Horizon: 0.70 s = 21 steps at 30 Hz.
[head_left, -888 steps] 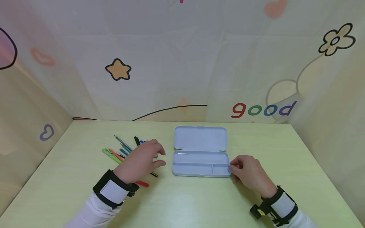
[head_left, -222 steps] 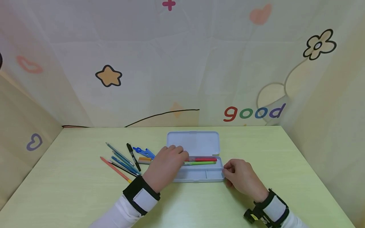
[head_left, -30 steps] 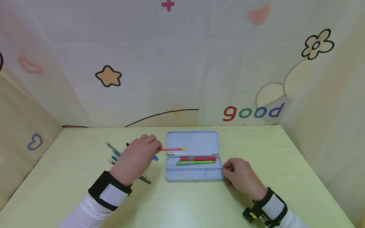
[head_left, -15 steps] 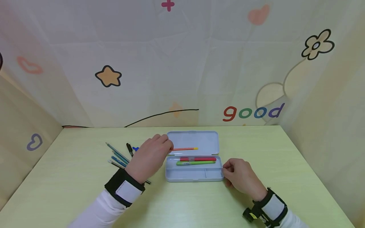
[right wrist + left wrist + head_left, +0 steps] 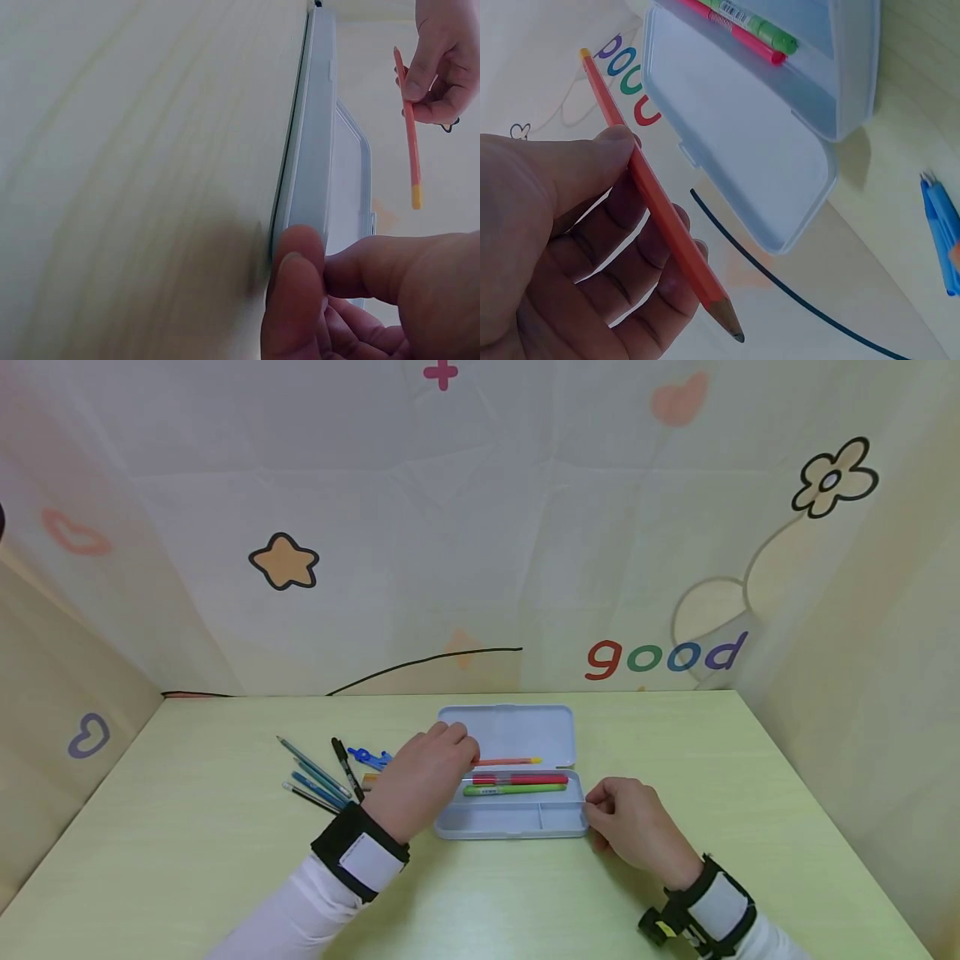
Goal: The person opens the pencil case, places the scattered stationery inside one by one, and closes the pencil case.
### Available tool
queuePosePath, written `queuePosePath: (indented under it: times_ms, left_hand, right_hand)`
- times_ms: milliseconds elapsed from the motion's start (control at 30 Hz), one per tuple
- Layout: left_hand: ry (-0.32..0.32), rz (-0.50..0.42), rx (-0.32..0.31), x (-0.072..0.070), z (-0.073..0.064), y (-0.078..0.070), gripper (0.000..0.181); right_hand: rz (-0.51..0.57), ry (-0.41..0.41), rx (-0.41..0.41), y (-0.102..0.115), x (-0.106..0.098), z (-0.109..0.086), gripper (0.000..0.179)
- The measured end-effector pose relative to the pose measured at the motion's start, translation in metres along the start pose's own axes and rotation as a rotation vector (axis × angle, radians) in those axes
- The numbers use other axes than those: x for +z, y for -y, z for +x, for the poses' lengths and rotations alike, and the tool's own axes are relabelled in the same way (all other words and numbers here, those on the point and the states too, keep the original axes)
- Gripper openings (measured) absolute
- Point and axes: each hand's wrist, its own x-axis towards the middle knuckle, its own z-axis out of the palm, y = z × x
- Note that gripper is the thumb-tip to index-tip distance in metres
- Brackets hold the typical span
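My left hand (image 5: pixel 427 777) pinches an orange pencil (image 5: pixel 667 210) with a yellow end between thumb and fingers. It holds the pencil above the pale blue pencil case (image 5: pixel 487 822), whose lid (image 5: pixel 525 731) lies folded back. The sharpened tip and most of the shaft show in the left wrist view. Inside the case's long compartment lie a red pen (image 5: pixel 540 779) and a green pen (image 5: pixel 517 790). At the case's right end, my right hand (image 5: pixel 637 822) pinches the side wall (image 5: pixel 311 165) between thumb and fingers.
Left of the case lie several blue and teal pencils (image 5: pixel 315 770), a black-and-white pencil (image 5: pixel 311 797), a black marker (image 5: pixel 345 760) and a blue compass (image 5: pixel 367 758). A patterned cloth backdrop (image 5: pixel 480 527) rises behind the table (image 5: pixel 187 843).
Over the last second my left hand has carried the orange pencil rightward from the pile to over the case. Earlier, red and green pens came into the case. The right hand keeps its hold.
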Motion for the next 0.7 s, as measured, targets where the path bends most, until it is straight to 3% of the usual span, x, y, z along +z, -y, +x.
queuePosePath:
  times_ms: [700]
  left_hand:
    - [0.067,0.006,0.008,0.031,0.021,-0.019,0.006]
  right_hand:
    - [-0.006,0.001,0.000,0.001,0.000,-0.001,0.004]
